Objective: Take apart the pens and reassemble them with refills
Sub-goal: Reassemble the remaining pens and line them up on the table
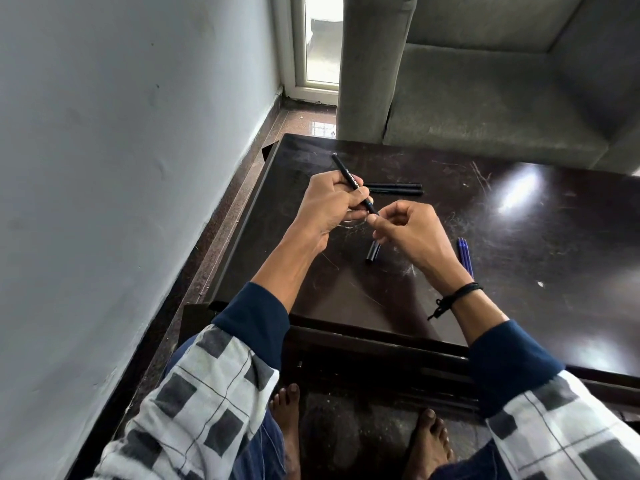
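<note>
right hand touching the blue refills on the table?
Apart. Head view shows bare table between the right hand and the blue refills.

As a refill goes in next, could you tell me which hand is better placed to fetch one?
Probably right: the blue refills lie beside the right hand, while the left hand grips the pen.

three black pens (349,178) (394,185) (396,192), one cap (373,252), and two blue refills (465,256), perhaps a third hidden.

Tilted black pen (349,180), blue refills (465,256) nearby
</note>
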A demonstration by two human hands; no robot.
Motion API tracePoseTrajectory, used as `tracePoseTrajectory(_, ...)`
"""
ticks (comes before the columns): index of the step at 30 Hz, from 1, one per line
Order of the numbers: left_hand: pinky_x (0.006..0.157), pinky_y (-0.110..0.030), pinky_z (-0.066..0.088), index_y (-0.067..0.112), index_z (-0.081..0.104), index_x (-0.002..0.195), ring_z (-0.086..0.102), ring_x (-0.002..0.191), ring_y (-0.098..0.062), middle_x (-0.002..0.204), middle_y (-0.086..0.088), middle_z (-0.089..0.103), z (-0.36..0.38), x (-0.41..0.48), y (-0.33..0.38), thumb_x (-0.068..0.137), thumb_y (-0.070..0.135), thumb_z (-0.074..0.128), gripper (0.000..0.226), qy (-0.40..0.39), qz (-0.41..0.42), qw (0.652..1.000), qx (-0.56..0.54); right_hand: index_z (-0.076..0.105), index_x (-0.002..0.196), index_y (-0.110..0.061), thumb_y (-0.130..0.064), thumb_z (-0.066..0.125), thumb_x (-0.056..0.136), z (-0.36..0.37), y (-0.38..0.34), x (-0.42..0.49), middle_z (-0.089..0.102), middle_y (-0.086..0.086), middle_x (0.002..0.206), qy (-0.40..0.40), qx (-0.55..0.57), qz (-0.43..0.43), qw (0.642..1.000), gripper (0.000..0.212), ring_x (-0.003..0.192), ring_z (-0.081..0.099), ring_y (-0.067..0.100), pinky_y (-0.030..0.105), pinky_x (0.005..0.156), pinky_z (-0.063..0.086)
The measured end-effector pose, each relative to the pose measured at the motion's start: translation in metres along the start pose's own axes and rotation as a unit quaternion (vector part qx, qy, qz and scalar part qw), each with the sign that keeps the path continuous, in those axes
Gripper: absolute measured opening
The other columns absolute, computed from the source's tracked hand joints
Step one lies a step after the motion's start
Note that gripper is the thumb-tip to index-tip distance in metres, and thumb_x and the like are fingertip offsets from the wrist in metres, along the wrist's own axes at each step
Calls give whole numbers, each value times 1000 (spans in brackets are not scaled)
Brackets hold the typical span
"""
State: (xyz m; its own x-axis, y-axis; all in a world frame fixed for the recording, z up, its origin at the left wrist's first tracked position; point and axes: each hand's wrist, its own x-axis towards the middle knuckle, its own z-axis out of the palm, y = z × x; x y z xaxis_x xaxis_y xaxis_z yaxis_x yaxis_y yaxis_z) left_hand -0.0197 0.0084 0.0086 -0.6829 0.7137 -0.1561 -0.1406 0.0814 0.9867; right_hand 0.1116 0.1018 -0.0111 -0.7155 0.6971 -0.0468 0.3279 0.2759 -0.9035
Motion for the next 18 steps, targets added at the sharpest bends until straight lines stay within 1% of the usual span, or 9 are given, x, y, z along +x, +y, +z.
tracePoseTrajectory(2, 67, -28, 62, 6, 65, 99, 75, 76, -16, 83, -9, 75, 0, 0, 0, 93, -1, 67, 9, -3, 1, 1000, 6, 71, 81, -15, -29, 71, 92, 0, 1, 1, 75, 2, 71, 3, -26, -2, 1000, 18, 64, 67, 12, 35, 69, 54)
tracePoseTrajectory(3, 69, -29, 62, 6, 65, 99, 75, 77, -16, 84, -9, 75, 0, 0, 0, 93, -1, 67, 9, -7, 2, 1000, 8, 71, 79, -15, -28, 67, 94, 0, 0, 1, 74, 2, 69, -5, -29, -1, 1000, 20, 64, 65, 14, 37, 68, 53)
tracePoseTrajectory(5, 71, -31, 63, 4, 64, 100, 74, 77, -17, 84, -10, 74, 0, -1, 0, 94, -1, 66, 9, -19, 3, 1000, 5, 70, 78, -11, -23, 61, 99, 0, -1, 1, 71, 4, 66, -26, -4, 4, 1000, 26, 61, 61, 16, 35, 65, 49)
tracePoseTrajectory(7, 73, -32, 64, 3, 63, 103, 73, 76, -17, 84, -11, 73, 0, -1, 2, 94, -2, 65, 10, -24, 4, 1000, 1, 70, 79, -8, -22, 56, 102, 0, -2, 1, 69, 8, 66, -39, 32, 11, 999, 31, 58, 60, 15, 28, 63, 47)
tracePoseTrajectory(9, 71, -31, 64, 2, 63, 102, 73, 74, -16, 83, -11, 73, -1, -1, 3, 94, -2, 65, 9, -22, 5, 1000, -2, 71, 81, -9, -29, 58, 101, 0, -1, 1, 72, 7, 68, -31, 27, 9, 999, 31, 58, 63, 12, 27, 63, 49)
tracePoseTrajectory(11, 65, -27, 62, 2, 63, 100, 73, 70, -15, 81, -11, 73, -1, -2, 3, 94, -3, 65, 9, -18, 3, 1000, -6, 70, 83, -16, -40, 68, 93, 1, 2, 1, 74, 0, 70, -1, -31, -7, 999, 26, 63, 68, 11, 31, 66, 53)
tracePoseTrajectory(12, 63, -26, 60, 2, 63, 100, 73, 69, -14, 81, -11, 73, -1, -2, 3, 94, -3, 65, 8, -16, 1, 1000, -7, 68, 83, -19, -43, 72, 88, 1, 3, 1, 74, -2, 70, 16, -62, -14, 998, 25, 66, 70, 11, 32, 68, 55)
tracePoseTrajectory(15, 65, -26, 61, 4, 64, 100, 74, 72, -15, 84, -11, 74, 0, -2, 3, 94, -2, 65, 8, -21, 3, 1000, -1, 67, 78, -19, -40, 71, 89, 1, 3, 1, 74, -5, 68, 24, -85, -24, 996, 24, 69, 70, 13, 39, 73, 56)
tracePoseTrajectory(18, 68, -27, 62, -1, 63, 105, 73, 74, -16, 85, -13, 73, 0, -3, 4, 94, -4, 64, 11, -26, 3, 1000, -8, 69, 75, -17, -34, 64, 96, 1, 2, 2, 73, 1, 66, -7, -35, -16, 999, 27, 63, 66, 14, 42, 70, 54)
